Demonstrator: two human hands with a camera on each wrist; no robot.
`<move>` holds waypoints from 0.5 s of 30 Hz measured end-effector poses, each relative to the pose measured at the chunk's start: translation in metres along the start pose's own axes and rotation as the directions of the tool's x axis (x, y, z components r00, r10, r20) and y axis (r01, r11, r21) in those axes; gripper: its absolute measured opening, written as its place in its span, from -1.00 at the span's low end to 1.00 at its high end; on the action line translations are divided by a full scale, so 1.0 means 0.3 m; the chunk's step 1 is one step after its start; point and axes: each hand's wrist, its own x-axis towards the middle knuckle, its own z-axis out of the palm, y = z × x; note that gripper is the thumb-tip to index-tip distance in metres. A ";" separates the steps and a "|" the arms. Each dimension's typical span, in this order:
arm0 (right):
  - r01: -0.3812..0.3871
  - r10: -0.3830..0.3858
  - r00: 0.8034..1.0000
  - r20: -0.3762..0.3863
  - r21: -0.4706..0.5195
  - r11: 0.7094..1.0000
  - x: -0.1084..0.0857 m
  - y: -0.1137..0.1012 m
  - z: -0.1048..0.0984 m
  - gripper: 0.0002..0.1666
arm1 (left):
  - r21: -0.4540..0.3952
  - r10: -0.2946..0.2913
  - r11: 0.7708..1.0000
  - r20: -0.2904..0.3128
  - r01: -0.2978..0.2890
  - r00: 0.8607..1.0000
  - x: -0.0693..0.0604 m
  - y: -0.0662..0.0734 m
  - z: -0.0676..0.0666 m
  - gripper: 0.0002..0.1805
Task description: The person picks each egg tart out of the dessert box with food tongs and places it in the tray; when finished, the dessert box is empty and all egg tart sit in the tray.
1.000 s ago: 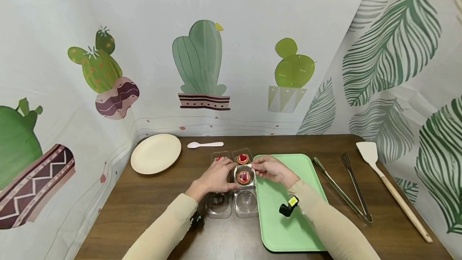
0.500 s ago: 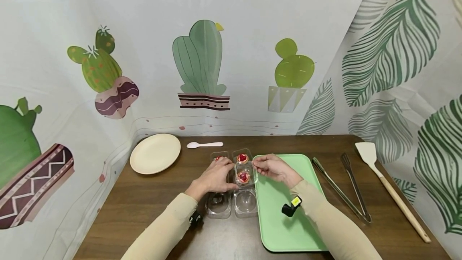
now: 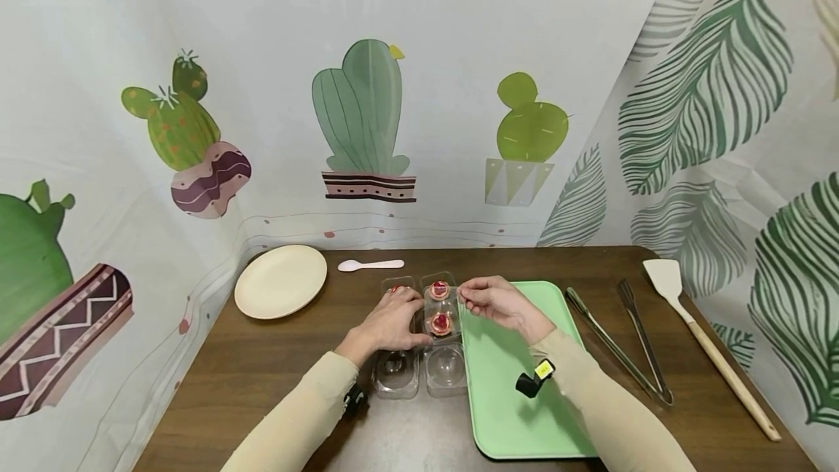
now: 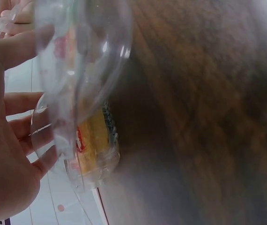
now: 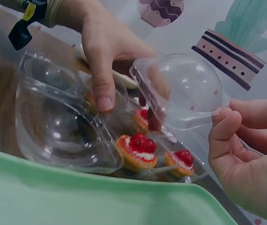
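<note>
Cactus-printed fabric (image 3: 459, 13) fills the upper frame, with a dark wooden table (image 3: 262, 366) below, and the action sits at lower centre. That's where we find the clear plastic tart packaging (image 3: 448, 341), its long axis running from top to bottom of the head view. A front cherry tart (image 3: 440, 324) shows through it, a rear cherry tart (image 3: 438, 290) just above, and bare clear domes (image 3: 447, 368) at the lower end.

Here's the key relation: the packaging lies between both hands. On its left, the left hand (image 3: 390, 320) rests against the plastic, thumb and fingers spread apart, partly covering another tart (image 3: 395, 288). From the right comes the right hand (image 3: 498, 303), fingertips pinching the rim of a clear domed lid (image 5: 185, 93), tilted up near the tarts. So the right hand has the lid, the left the body.

Further out, a green tray (image 3: 511, 428) sits under the right forearm, then metal tongs (image 3: 609, 341) and a wooden-handled spatula (image 3: 729, 373) at lower right. Left of centre, a pale spoon (image 3: 371, 265) and a cream plate (image 3: 280, 282).
</note>
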 end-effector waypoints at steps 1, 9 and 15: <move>0.009 -0.009 1.000 0.007 0.012 1.000 -0.005 -0.004 0.003 -0.76 | -0.001 -0.001 1.000 0.001 0.001 1.000 0.000 0.000 0.000 -0.22; 0.098 -0.101 0.993 0.068 0.039 0.994 -0.036 -0.031 0.017 -0.69 | 0.012 -0.001 1.000 0.010 0.001 1.000 0.003 0.002 0.004 -0.21; 0.164 -0.161 0.981 0.104 -0.019 0.986 -0.054 -0.043 0.019 -0.72 | 0.015 0.005 1.000 0.006 -0.006 1.000 0.003 0.002 0.011 -0.23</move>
